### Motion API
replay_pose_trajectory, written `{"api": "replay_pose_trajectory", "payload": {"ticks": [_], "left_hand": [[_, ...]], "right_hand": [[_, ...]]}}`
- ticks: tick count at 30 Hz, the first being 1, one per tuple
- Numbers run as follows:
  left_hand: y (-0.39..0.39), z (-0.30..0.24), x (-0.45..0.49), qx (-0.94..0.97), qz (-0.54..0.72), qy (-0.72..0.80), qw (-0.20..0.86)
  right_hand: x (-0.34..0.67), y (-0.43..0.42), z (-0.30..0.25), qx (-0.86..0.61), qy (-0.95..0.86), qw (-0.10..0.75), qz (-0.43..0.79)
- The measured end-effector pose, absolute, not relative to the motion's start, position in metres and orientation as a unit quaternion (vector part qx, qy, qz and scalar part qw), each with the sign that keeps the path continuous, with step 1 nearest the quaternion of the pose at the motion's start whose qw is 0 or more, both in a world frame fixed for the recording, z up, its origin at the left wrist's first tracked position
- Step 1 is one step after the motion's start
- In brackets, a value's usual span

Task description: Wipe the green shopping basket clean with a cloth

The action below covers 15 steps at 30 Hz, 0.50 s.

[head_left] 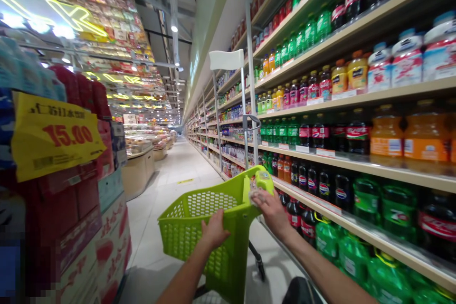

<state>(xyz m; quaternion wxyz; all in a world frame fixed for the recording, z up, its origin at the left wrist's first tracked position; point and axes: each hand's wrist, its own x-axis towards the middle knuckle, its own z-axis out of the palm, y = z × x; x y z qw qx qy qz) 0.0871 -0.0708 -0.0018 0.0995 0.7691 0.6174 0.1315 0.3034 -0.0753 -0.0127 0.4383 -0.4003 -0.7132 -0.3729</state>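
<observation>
A lime-green plastic shopping cart (228,256) with a perforated basket stands at an angle right in front of me. My left hand (214,231) is on the upper edge of its near side, thumb pointing right; the other fingers are partly hidden and appear curled over the rim. My right hand (268,204) is at the cart's raised handle end, fingers closed around a crumpled whitish wipe or cloth (255,196) pressed against the green plastic. Just beyond that hand is the handle piece (264,179) with a small label. The basket's inner floor is hidden from this angle.
Shelves of bottled drinks (320,133) run along the right, close to the cart. Stacked cartons (107,251) with a yellow price sign (57,135) stand at the left. A white metal stand (227,61) rises behind the cart. The pale aisle floor (178,161) stretches ahead past display bins (138,171).
</observation>
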Motion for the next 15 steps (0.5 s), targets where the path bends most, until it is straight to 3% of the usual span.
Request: {"api": "replay_pose_trajectory", "payload": {"ticks": [5, 9, 15], "left_hand": [[-0.065, -0.01, 0.089, 0.766, 0.122, 0.627, 0.077], [-0.062, -0.012, 0.1, 0.787, 0.106, 0.607, 0.045], [-0.052, -0.014, 0.1, 0.779, 0.087, 0.62, 0.04]], "right_hand": [[0.327, -0.081, -0.043, -0.457, -0.653, 0.513, -0.318], [0.301, -0.075, -0.077, -0.412, -0.711, 0.506, -0.262], [0.355, -0.066, -0.044, -0.519, -0.531, 0.615, -0.266]]}}
